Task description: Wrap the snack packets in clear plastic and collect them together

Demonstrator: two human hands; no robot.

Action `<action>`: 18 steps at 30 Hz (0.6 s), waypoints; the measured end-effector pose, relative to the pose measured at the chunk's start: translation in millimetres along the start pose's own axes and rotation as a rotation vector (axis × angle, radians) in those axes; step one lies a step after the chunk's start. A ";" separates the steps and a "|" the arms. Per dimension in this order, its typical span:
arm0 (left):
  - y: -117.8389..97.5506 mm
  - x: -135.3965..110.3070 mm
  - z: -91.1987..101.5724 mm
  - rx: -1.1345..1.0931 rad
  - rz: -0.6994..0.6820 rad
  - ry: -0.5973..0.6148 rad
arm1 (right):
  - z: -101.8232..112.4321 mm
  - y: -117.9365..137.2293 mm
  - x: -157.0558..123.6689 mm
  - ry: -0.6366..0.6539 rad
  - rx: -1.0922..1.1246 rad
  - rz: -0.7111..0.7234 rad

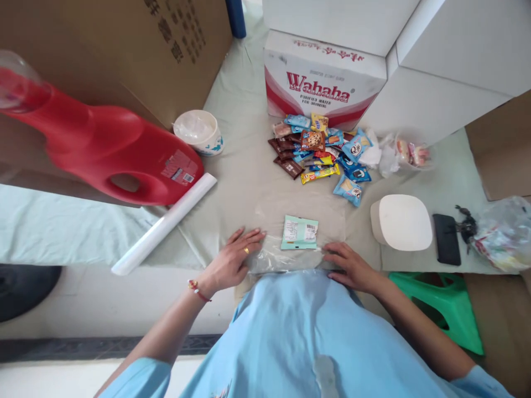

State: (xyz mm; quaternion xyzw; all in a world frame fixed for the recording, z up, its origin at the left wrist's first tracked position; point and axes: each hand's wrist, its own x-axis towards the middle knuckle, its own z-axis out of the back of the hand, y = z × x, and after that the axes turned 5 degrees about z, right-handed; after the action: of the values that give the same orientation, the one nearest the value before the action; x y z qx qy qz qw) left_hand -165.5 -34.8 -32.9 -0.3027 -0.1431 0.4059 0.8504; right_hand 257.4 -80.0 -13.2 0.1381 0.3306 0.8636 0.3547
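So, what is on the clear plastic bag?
A teal packet with white labels; on or inside, I cannot tell. The left hand and right hand cover edges of the clear plastic bag.

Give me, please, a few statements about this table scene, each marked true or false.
1. The left hand and the right hand rest open at the edges of the clear plastic bag. True.
2. The green packet lies in the snack pile. False: it lies apart, between the hands.
3. The red jug stands upright. False: it lies on its side.
4. The Wahaha box stands behind the snacks. True.
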 end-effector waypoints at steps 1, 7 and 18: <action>2.1 -2.2 1.4 0.000 0.007 0.012 | -1.7 -1.4 1.0 -0.026 0.003 -0.003; 11.6 16.0 7.7 -0.090 0.102 -0.109 | 17.1 -2.7 21.5 -0.157 0.245 -0.066; 6.2 65.6 14.9 0.130 0.566 -0.659 | 52.5 -25.7 64.7 -0.151 -0.240 -0.616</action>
State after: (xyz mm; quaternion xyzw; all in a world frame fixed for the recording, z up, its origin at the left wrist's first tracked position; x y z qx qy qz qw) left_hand -135.2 25.1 -25.4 -0.1301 -0.2924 0.7058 0.6320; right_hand 249.6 4.0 8.9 0.0525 0.2255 0.7360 0.6361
